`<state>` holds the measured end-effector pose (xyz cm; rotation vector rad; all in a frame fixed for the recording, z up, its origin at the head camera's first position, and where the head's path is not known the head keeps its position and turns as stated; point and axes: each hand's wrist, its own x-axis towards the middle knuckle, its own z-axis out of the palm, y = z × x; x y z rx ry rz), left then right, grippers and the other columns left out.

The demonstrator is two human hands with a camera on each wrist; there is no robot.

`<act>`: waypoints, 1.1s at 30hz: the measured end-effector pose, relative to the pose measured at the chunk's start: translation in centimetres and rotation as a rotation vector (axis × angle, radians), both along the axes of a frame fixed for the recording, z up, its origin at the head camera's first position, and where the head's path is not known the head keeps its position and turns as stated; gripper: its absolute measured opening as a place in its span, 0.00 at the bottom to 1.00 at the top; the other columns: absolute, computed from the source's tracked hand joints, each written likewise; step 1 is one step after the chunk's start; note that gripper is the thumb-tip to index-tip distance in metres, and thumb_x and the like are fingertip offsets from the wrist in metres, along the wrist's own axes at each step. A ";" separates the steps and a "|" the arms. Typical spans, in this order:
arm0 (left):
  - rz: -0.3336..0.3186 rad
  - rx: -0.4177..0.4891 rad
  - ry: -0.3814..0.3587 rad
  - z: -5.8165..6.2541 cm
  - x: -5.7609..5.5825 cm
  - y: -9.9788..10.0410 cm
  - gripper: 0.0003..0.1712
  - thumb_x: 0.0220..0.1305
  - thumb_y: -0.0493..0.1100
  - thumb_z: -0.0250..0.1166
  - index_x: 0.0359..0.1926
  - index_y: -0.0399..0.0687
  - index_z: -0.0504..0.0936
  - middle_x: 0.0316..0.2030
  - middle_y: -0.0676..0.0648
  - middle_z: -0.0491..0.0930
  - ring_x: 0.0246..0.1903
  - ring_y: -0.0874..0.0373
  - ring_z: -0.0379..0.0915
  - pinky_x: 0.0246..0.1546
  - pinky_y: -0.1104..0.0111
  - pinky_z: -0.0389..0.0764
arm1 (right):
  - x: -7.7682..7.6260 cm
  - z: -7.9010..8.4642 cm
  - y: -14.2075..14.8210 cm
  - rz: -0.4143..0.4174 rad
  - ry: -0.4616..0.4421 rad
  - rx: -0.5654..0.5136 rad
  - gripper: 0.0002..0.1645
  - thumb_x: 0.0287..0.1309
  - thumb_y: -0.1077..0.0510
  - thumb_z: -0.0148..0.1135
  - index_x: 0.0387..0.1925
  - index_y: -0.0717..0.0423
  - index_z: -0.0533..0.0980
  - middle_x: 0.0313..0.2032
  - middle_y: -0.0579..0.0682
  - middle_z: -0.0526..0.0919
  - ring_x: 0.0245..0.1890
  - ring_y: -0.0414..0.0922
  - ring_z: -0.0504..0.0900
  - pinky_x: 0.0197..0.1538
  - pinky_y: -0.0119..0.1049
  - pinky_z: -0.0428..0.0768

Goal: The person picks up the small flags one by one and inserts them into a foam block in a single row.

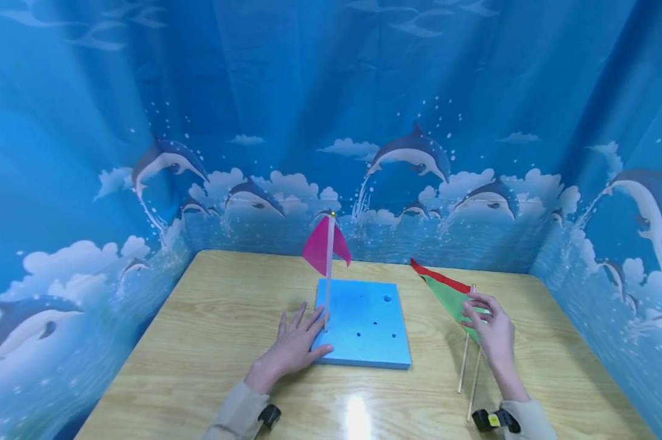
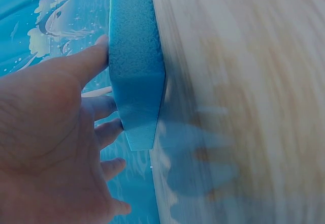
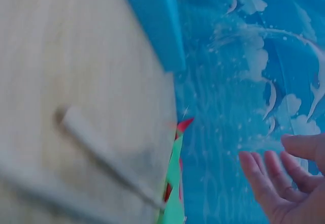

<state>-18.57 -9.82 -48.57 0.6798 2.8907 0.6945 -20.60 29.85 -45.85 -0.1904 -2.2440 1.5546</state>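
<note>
A blue foam board (image 1: pixel 364 348) with several small holes lies on the table. My left hand (image 1: pixel 291 343) rests at its left edge, fingers spread and straight; the left wrist view shows the fingertips along the board's side (image 2: pixel 137 36). A pink flag (image 1: pixel 316 249) on a thin stick stands upright at the board's left side. To the right lie a green flag (image 1: pixel 446 298) and a red flag (image 1: pixel 440 275), their wooden sticks (image 1: pixel 474 385) pointing towards me. Over them is my right hand (image 1: pixel 493 330), its fingers loosely bent with nothing between them in the right wrist view.
The wooden table (image 1: pixel 210 318) extends around the board on all sides. A blue curtain (image 1: pixel 287 110) printed with dolphins and clouds encloses its back and both sides. Bands with small dark devices sit on both wrists.
</note>
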 end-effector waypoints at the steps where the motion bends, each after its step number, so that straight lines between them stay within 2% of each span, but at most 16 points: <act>1: -0.001 0.002 -0.001 0.0 0.0 0.0 0.41 0.74 0.60 0.58 0.78 0.46 0.59 0.79 0.41 0.52 0.78 0.33 0.37 0.69 0.28 0.36 | 0.3 -0.1 0.5 0.003 -0.037 0.050 0.17 0.68 0.66 0.63 0.55 0.69 0.75 0.39 0.51 0.85 0.27 0.29 0.84 0.33 0.32 0.87; 4: -0.008 0.015 0.001 -0.2 -0.1 0.0 0.41 0.74 0.60 0.58 0.78 0.45 0.59 0.79 0.40 0.52 0.77 0.32 0.36 0.69 0.28 0.35 | 1.0 -0.4 1.6 0.030 -0.149 0.210 0.19 0.69 0.63 0.62 0.57 0.71 0.74 0.45 0.66 0.83 0.26 0.35 0.87 0.32 0.33 0.87; 6: -0.011 0.021 0.003 -0.3 -0.1 -0.1 0.41 0.73 0.60 0.58 0.78 0.45 0.59 0.79 0.40 0.52 0.77 0.32 0.36 0.69 0.28 0.34 | 1.4 -0.6 2.1 0.051 -0.224 0.303 0.20 0.70 0.61 0.62 0.57 0.71 0.75 0.46 0.68 0.83 0.26 0.41 0.87 0.30 0.33 0.85; 8: -0.014 0.020 0.008 -0.4 -0.1 -0.1 0.42 0.73 0.60 0.58 0.78 0.45 0.58 0.79 0.40 0.52 0.77 0.32 0.35 0.69 0.28 0.34 | 1.6 -0.7 2.4 0.071 -0.273 0.366 0.20 0.68 0.60 0.62 0.56 0.71 0.75 0.45 0.67 0.84 0.26 0.46 0.88 0.27 0.32 0.82; 11: -0.014 0.017 0.010 -0.3 -0.1 -0.1 0.42 0.73 0.60 0.58 0.78 0.45 0.59 0.79 0.40 0.52 0.77 0.32 0.36 0.69 0.28 0.34 | 1.7 -0.9 2.6 0.096 -0.320 0.470 0.19 0.66 0.60 0.63 0.52 0.71 0.77 0.37 0.60 0.86 0.24 0.46 0.86 0.28 0.32 0.76; 14: -0.009 0.009 0.004 -0.2 -0.1 -0.1 0.41 0.74 0.60 0.57 0.78 0.46 0.59 0.79 0.40 0.52 0.78 0.33 0.35 0.69 0.28 0.34 | 1.5 -1.1 2.7 0.120 -0.331 0.585 0.18 0.62 0.59 0.65 0.48 0.70 0.79 0.32 0.52 0.86 0.24 0.43 0.83 0.33 0.37 0.75; 17: -0.003 0.002 -0.004 0.0 -0.1 0.0 0.41 0.74 0.60 0.57 0.78 0.46 0.59 0.79 0.41 0.52 0.78 0.33 0.36 0.70 0.28 0.35 | 1.3 -1.3 2.6 0.138 -0.349 0.669 0.16 0.59 0.59 0.67 0.44 0.69 0.80 0.30 0.50 0.86 0.27 0.44 0.81 0.36 0.43 0.76; 21: 0.002 -0.010 -0.006 0.2 0.1 0.0 0.41 0.74 0.61 0.57 0.78 0.47 0.59 0.79 0.42 0.52 0.78 0.34 0.36 0.70 0.29 0.36 | 1.1 -1.5 2.6 0.164 -0.392 0.713 0.14 0.55 0.61 0.71 0.39 0.68 0.81 0.31 0.53 0.86 0.32 0.49 0.82 0.39 0.49 0.79; 30: -0.020 0.036 0.019 -0.6 -0.2 -0.1 0.42 0.73 0.60 0.58 0.78 0.44 0.59 0.79 0.40 0.52 0.77 0.32 0.35 0.69 0.28 0.34 | 1.0 -1.7 2.3 0.187 -0.375 0.766 0.10 0.50 0.64 0.74 0.34 0.65 0.81 0.28 0.51 0.86 0.31 0.51 0.83 0.38 0.47 0.77; 33: -0.025 0.041 0.011 -0.2 0.0 -0.2 0.41 0.74 0.59 0.58 0.78 0.43 0.59 0.78 0.39 0.52 0.77 0.31 0.36 0.69 0.27 0.34 | 0.9 -1.6 2.2 0.194 -0.391 0.777 0.11 0.50 0.65 0.73 0.35 0.65 0.81 0.28 0.51 0.86 0.31 0.50 0.83 0.39 0.48 0.78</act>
